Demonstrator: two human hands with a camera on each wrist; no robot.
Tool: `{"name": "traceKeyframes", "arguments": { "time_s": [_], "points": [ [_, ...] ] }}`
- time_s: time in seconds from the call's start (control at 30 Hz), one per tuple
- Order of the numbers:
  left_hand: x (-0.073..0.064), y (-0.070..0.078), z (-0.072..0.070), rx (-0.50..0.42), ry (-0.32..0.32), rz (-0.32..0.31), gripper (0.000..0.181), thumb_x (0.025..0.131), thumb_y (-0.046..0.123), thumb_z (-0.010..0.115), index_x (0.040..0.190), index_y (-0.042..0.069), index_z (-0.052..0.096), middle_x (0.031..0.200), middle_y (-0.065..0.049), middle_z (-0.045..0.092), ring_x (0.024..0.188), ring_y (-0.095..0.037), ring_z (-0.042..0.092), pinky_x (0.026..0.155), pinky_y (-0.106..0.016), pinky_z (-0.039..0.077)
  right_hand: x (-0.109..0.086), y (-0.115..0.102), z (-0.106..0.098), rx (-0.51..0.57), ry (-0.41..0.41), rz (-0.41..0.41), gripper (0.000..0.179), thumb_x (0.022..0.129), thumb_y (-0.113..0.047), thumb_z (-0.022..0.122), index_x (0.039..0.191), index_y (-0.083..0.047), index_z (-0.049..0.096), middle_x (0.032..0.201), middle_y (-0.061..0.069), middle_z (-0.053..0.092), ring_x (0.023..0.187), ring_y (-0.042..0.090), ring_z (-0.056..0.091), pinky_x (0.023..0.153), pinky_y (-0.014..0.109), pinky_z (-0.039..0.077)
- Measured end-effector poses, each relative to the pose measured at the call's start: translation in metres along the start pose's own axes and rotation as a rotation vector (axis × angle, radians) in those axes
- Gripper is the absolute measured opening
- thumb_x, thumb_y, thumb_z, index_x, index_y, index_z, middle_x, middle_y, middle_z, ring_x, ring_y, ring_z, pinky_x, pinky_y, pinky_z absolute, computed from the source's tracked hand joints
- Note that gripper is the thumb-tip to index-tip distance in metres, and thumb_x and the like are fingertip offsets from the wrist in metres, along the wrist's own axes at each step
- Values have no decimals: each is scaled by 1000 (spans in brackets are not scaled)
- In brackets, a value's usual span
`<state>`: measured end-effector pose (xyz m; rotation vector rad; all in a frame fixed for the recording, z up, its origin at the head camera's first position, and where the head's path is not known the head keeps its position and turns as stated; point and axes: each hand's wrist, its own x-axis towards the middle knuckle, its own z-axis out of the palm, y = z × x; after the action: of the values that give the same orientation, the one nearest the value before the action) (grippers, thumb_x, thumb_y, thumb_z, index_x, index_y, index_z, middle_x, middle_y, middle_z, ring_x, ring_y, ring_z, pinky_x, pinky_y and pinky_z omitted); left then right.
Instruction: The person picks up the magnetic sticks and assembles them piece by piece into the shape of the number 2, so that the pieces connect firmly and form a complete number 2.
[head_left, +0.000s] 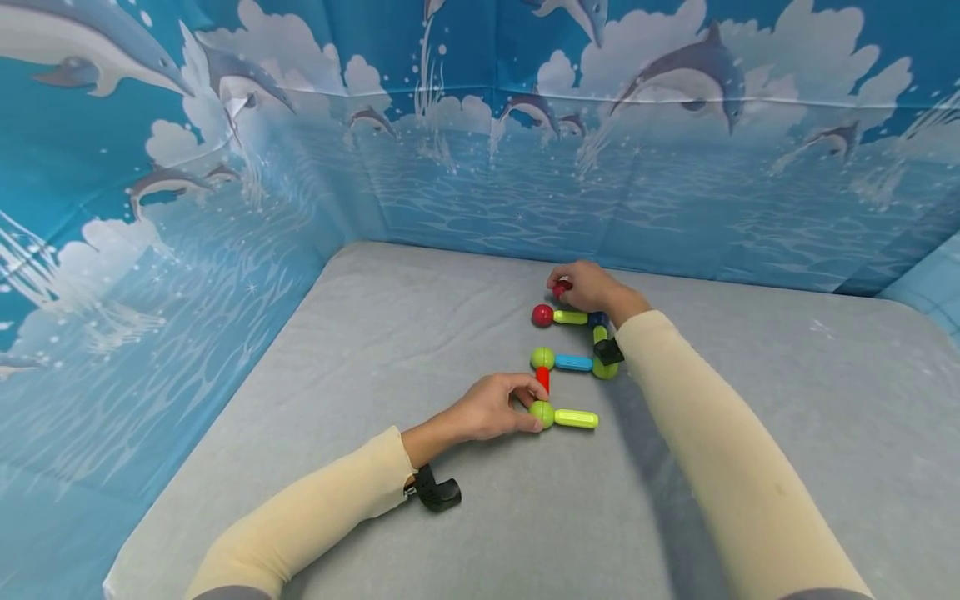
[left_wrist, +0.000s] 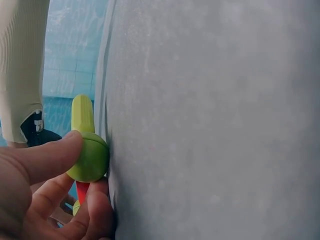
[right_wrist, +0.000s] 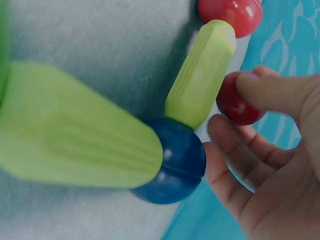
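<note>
A chain of rods and balls lies on the grey surface in the head view. At its near end my left hand (head_left: 495,408) pinches a green ball (left_wrist: 91,157) between thumb and fingers. From that ball a yellow-green rod (head_left: 576,418) points right and a red rod (head_left: 543,381) runs away to another green ball (head_left: 542,358). A blue rod (head_left: 573,362) leads on to a green ball partly behind my right wrist. Beyond the far end, my right hand (head_left: 592,285) holds a loose red ball (right_wrist: 240,100). Close by are a dark blue ball (right_wrist: 172,160), a yellow-green rod (right_wrist: 202,75) and another red ball (head_left: 542,315).
The grey padded surface (head_left: 420,308) meets blue dolphin-print sheets (head_left: 480,192) at the back and left. A black wrist camera (head_left: 438,492) hangs under the left wrist, and another (head_left: 609,351) is near the chain's right side.
</note>
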<state>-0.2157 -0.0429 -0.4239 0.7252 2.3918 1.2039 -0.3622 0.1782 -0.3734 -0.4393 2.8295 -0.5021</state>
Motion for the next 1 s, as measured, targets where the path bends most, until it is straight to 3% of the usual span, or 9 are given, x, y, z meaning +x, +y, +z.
{"name": "traceKeyframes", "arguments": {
  "time_s": [0.27, 0.43, 0.57, 0.73, 1.0],
  "points": [
    [2, -1, 0, 10, -3, -6, 28, 81, 11, 82, 106, 17, 71, 99, -4, 72, 86, -7, 60, 71, -18, 46, -11, 7, -3, 26, 103, -36, 39, 93, -10, 58, 131, 0, 59, 124, 28, 55, 111, 37, 46, 88, 50, 44],
    [2, 0, -3, 10, 3, -12, 28, 81, 10, 82, 106, 17, 72, 99, -4, 71, 85, -8, 60, 72, -19, 47, -30, 12, -11, 27, 170, -82, 37, 94, -10, 60, 129, 0, 59, 125, 27, 57, 111, 40, 54, 89, 52, 49],
    [3, 0, -6, 12, 1, -17, 27, 81, 11, 81, 106, 19, 72, 99, -3, 70, 86, -8, 60, 72, -20, 47, -57, 16, -20, 6, 213, -140, 34, 95, -9, 61, 128, -2, 60, 121, 24, 64, 105, 37, 62, 88, 51, 53],
    [2, -2, -7, 26, 7, -7, 27, 82, 11, 81, 107, 18, 71, 99, -3, 70, 89, -9, 60, 73, -21, 47, -93, 19, -23, -19, 199, -220, 33, 94, -6, 64, 127, -3, 63, 118, 20, 65, 100, 32, 63, 82, 46, 55],
    [2, 0, 3, 20, 8, -1, 28, 82, 12, 81, 107, 19, 71, 101, -1, 70, 92, -11, 61, 74, -20, 47, -173, 39, 13, 14, 234, -261, 40, 86, 0, 72, 125, -5, 65, 110, 10, 67, 92, 18, 63, 75, 32, 57]
  ]
}}
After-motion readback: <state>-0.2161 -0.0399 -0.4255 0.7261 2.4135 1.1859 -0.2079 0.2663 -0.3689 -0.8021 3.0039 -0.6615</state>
